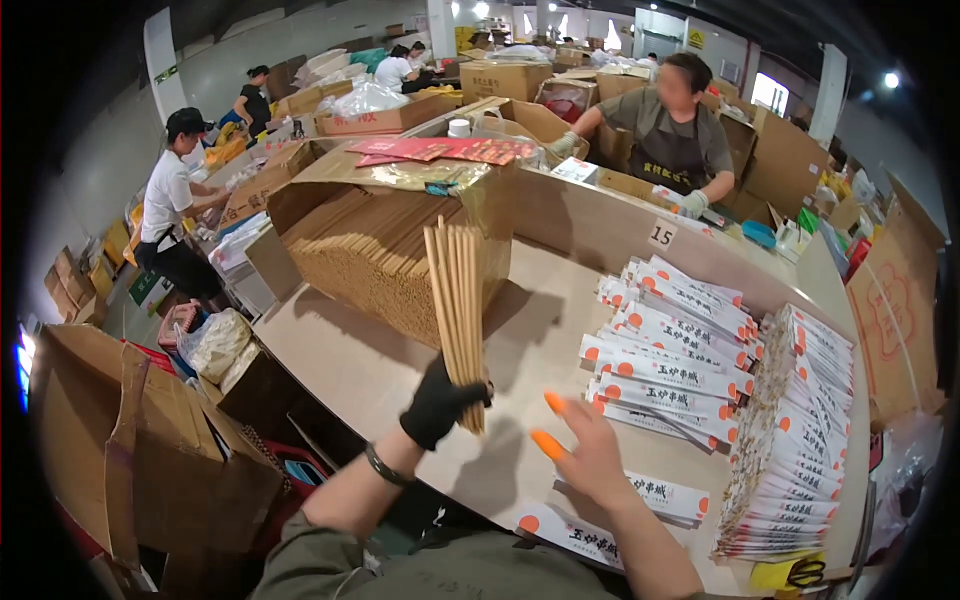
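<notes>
Clock directions are taken about the middle of the view. Open brown cartons (160, 450) stand at 8 o'clock, and a co-worker in a white shirt (168, 195) is toward 10. On the tabletop (390, 390), a cardboard box (480, 185) at 10 o'clock is packed with wooden sticks (370, 260). At 7, the left hand (436, 405), black-gloved, has its grip closed around the lower part of a stick bundle (455, 300), which stands nearly upright with its tops toward 12. The right hand (590, 452), at 5, has an empty grip, fingers spread toward 10; two wear orange finger covers (549, 445). White printed packets (670, 375) lie heaped between 3 and 4, with more beneath and near the right hand. At 4, a tall stack of similar packets (800, 440) lines the right side, black-handled scissors (806, 572) just below.
</notes>
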A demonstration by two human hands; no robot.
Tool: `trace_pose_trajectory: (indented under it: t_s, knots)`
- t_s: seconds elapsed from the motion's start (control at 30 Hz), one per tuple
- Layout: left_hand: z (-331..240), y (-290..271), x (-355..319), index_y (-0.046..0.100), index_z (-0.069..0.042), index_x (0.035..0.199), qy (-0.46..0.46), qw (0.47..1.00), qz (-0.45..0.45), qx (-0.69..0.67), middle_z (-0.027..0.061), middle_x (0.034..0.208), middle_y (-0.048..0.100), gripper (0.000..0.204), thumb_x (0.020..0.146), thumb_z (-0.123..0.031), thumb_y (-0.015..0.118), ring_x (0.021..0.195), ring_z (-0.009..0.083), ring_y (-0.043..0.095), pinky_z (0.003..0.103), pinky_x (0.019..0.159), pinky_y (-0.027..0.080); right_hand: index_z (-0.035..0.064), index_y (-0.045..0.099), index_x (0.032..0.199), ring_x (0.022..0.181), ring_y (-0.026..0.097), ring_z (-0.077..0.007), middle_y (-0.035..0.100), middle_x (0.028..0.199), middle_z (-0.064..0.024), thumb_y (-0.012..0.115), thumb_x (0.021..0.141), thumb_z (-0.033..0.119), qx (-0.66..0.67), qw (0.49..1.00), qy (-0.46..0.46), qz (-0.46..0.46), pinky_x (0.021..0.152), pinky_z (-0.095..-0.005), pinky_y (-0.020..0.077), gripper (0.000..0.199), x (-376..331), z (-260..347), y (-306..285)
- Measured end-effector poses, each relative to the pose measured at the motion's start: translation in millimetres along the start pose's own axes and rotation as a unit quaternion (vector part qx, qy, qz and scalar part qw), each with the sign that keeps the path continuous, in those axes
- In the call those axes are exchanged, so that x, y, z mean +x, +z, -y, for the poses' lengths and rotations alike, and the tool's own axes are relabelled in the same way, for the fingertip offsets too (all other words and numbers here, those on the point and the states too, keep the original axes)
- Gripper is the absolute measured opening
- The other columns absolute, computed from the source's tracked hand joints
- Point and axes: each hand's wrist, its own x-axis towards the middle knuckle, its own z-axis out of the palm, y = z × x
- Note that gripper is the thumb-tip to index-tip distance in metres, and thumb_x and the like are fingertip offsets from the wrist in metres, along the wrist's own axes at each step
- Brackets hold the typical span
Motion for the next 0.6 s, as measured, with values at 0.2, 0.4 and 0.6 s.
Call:
trace_pose_trajectory:
  t_s: [0.2, 0.4, 0.6]
  knots:
    - [63, 37, -45, 0.049, -0.008, 0.12, 0.03, 0.926, -0.079, 0.369, 0.0181, 0.105, 0.064, 0.055, 0.074, -0.027, 0.072, 0.095, 0.0357, 0.063, 0.041, 0.078, 0.052, 0.0047, 0.049, 0.129, 0.088, 0.056, -0.013, 0.059, 0.094, -0.0036, 0.078, 0.075, 0.014, 0.432, 0.891, 0.131, -0.044, 0.078, -0.0286, 0.0475, 0.063, 57, 30, 59]
    - [105, 14, -54, 0.056, -0.006, 0.112, 0.052, 0.896, 0.035, 0.44, 0.0167, 0.094, 0.065, 0.043, 0.077, -0.027, 0.068, 0.087, 0.0355, 0.062, 0.042, 0.072, 0.05, -0.0005, 0.05, 0.127, 0.09, 0.061, -0.0122, 0.064, 0.099, -0.009, 0.07, 0.078, 0.002, 0.264, 0.958, 0.05, -0.101, 0.082, -0.0273, 0.0488, 0.053, 2, 15, 102]
    - [131, 7, -58, 0.06, -0.004, 0.103, -0.013, 0.93, 0.037, 0.366, 0.014, 0.095, 0.067, 0.037, 0.075, -0.027, 0.07, 0.087, 0.0296, 0.065, 0.039, 0.071, 0.05, -0.001, 0.053, 0.116, 0.09, 0.053, -0.011, 0.057, 0.106, -0.0056, 0.07, 0.078, 0.005, 0.436, 0.872, 0.221, -0.04, 0.078, -0.0277, 0.0461, 0.042, 8, 21, 84]
